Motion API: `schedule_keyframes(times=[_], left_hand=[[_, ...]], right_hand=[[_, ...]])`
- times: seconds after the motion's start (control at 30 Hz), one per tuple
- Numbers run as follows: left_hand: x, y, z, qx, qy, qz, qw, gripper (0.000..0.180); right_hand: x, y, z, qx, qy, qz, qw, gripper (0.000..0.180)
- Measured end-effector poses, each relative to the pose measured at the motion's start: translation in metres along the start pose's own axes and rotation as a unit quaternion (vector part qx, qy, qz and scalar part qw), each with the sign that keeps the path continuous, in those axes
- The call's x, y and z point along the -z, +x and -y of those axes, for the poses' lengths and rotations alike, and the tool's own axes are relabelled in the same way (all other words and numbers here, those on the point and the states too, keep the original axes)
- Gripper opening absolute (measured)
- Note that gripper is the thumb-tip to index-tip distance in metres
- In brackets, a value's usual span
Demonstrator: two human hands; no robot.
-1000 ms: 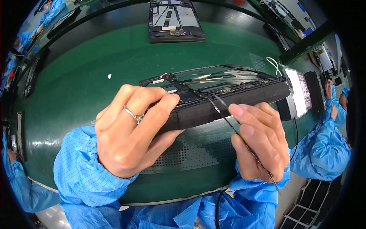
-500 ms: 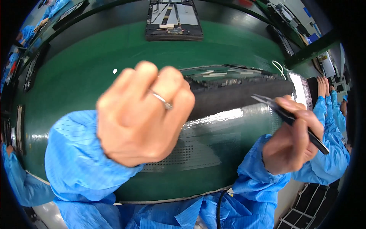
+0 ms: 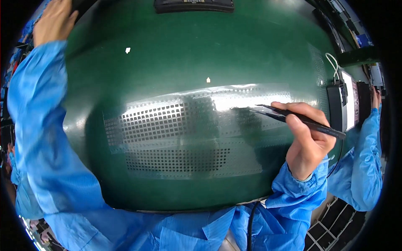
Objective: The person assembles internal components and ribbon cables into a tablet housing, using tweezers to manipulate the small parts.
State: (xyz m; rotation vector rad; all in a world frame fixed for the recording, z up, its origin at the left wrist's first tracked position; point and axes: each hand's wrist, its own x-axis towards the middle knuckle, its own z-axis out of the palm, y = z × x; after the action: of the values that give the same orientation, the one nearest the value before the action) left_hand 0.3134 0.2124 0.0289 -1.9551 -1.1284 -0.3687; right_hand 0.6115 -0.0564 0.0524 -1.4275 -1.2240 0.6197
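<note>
My right hand (image 3: 307,138) is closed around a pair of black tweezers (image 3: 310,122). The tips are slightly apart over a shiny clear perforated sheet (image 3: 201,104) on the green table mat. A second dotted clear strip (image 3: 180,161) lies nearer to me. At the far upper left, my left hand (image 3: 54,21) has its thumb and fingers around the edge of a dark flat device (image 3: 81,6); the picture's edge cuts off most of that device. Two small white pieces lie on the mat, one beyond the sheet (image 3: 208,80) and one farther left (image 3: 127,50).
An open dark device (image 3: 194,6) lies at the far edge. On the right stands a black and white box (image 3: 345,100) with a looped white cable (image 3: 333,65). A co-worker's blue sleeve (image 3: 364,167) is beyond my right arm. The green mat (image 3: 176,33) fills the middle.
My left hand has swung from the middle to the far upper left, and the dark device on the perforated sheet has left that place. The right hand keeps the tweezers. The view has tilted downward.
</note>
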Motion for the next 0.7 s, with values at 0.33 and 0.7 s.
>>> schedule_keyframes(times=[0.33,0.7], left_hand=[[0.048,0.035,-0.088,0.014,-0.198,0.166,0.966,0.061],[0.137,-0.084,-0.138,-0.215,-0.531,0.209,0.793,0.063]], right_hand=[[-0.022,0.006,-0.012,-0.168,0.035,0.043,0.984,0.016],[-0.048,0.007,-0.031,-0.151,0.120,0.058,0.979,0.010]])
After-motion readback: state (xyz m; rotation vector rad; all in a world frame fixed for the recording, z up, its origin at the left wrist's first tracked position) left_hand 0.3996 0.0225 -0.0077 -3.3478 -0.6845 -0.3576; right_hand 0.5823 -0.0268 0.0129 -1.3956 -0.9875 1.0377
